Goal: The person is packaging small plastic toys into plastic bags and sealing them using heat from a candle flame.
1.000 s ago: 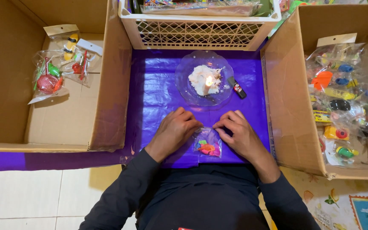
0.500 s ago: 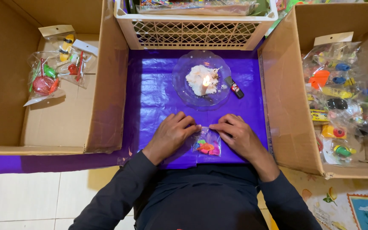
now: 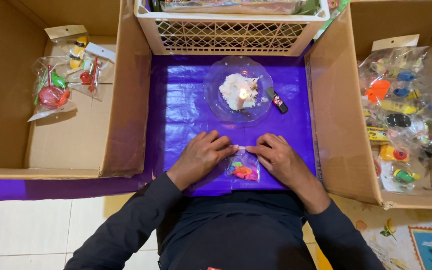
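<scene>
The small clear packet of bright toy pieces, pink, orange, green and blue, lies flat on the purple sheet covering my bench, right at the near edge in front of my body. Its top edge sits between my fingertips; the rest of the packet lies just below and between my two hands. My left hand lies palm down, fingers stretched to the right, the tips pinched on the left end of the packet's top strip. My right hand mirrors it, palm down, fingers pointing left, closed on the strip's right end, so both grips are nearly shut with only the thin plastic between them, and my fingertips almost meet. Both forearms in dark sleeves angle inward from my sides. Beyond my hands, further up the sheet, stands a clear glass dish holding a lump of white wax with a lit candle; a small black lighter lies just beside the dish on its right. Behind that stands a white plastic crate. To my left an open cardboard box holds a few filled packets; to my right another cardboard box holds a heap of bagged toys.
</scene>
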